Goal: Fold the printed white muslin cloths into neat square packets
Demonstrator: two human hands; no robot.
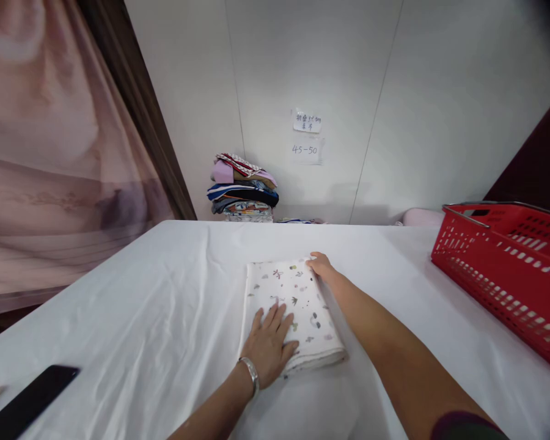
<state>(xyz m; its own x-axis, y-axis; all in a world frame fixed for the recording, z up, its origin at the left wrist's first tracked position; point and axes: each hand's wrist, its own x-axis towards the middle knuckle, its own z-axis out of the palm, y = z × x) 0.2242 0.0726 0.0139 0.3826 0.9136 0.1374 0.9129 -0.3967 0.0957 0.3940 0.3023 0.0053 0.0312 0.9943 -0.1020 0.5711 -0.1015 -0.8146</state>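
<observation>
White table point(385, 269), folded cloth point(296, 300) — left fingers point(277, 316) spread atop, right fingers point(315, 263) at corner, grip unclear.

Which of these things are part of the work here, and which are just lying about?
In hand:
folded printed cloth, under the left hand, far corner touched by the right hand
white-covered table, beneath it

Apparently just lying about, untouched:
red basket
dark flat object
fabric stack
wall notes
</observation>
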